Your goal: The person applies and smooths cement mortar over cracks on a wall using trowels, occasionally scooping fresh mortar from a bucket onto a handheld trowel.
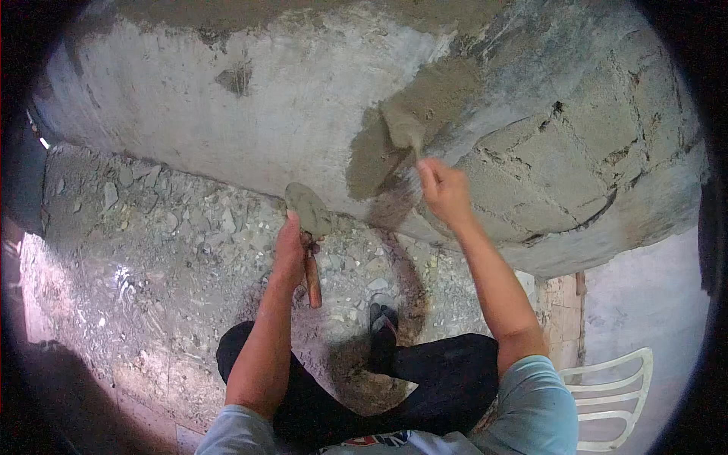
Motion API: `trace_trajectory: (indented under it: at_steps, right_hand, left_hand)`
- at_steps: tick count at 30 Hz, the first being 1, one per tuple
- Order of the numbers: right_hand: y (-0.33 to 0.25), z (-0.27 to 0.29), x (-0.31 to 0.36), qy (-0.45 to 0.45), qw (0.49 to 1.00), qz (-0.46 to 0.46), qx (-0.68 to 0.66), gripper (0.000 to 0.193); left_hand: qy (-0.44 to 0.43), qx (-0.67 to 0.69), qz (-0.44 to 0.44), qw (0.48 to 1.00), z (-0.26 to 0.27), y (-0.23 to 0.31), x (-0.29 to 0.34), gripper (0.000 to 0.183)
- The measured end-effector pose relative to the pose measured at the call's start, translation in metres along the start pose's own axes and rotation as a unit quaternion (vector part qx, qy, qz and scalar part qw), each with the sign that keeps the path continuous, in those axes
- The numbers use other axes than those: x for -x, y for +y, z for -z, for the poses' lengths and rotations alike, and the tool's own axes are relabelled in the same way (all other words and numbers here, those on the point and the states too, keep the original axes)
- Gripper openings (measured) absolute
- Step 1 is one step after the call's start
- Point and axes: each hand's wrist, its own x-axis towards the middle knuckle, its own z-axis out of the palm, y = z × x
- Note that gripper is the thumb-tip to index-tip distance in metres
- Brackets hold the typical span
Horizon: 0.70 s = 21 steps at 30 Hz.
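Observation:
My right hand (pixel 446 191) is closed round the handle of a small trowel (pixel 404 129), its mortar-smeared blade against the wall. Around the blade is a dark patch of wet mortar (pixel 368 155) on the grey wall (pixel 280 98). Lower and to the left, my left hand (pixel 289 246) grips a second trowel near its blade. Grey mortar (pixel 307 208) covers that blade, and its orange-brown handle (pixel 312 284) points down past my wrist. The left trowel is held just in front of the wall's foot.
Broken stone and mortar rubble (pixel 174 216) lies along the wall's base. To the right, the wall has rough raised mortar seams (pixel 531 163). A white plastic chair (pixel 618 402) stands at lower right. My sandalled foot (pixel 384 318) is on the rubble-strewn floor.

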Motion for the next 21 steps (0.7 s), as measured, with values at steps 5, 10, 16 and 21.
trace_trajectory:
  at_steps: [5, 10, 16, 21]
  right_hand:
    - [0.039, -0.067, 0.04, -0.129, 0.989, -0.009, 0.076, 0.033]
    - [0.043, -0.07, 0.049, -0.198, 0.965, 0.011, 0.174, 0.041]
    - [0.024, 0.001, 0.012, -0.099, 0.96, 0.062, 0.253, 0.036]
    - [0.012, 0.071, -0.023, 0.041, 0.973, 0.147, 0.172, 0.024]
  left_hand:
    - [0.013, 0.018, -0.001, 1.0, -0.004, 0.002, -0.001, 0.061]
    - [-0.019, -0.019, -0.043, 0.999, 0.014, 0.005, 0.001, 0.078]
    - [-0.023, -0.026, 0.032, 0.999, 0.021, 0.005, -0.004, 0.079]
    - [0.014, 0.018, 0.006, 1.0, -0.001, 0.001, -0.003, 0.062]
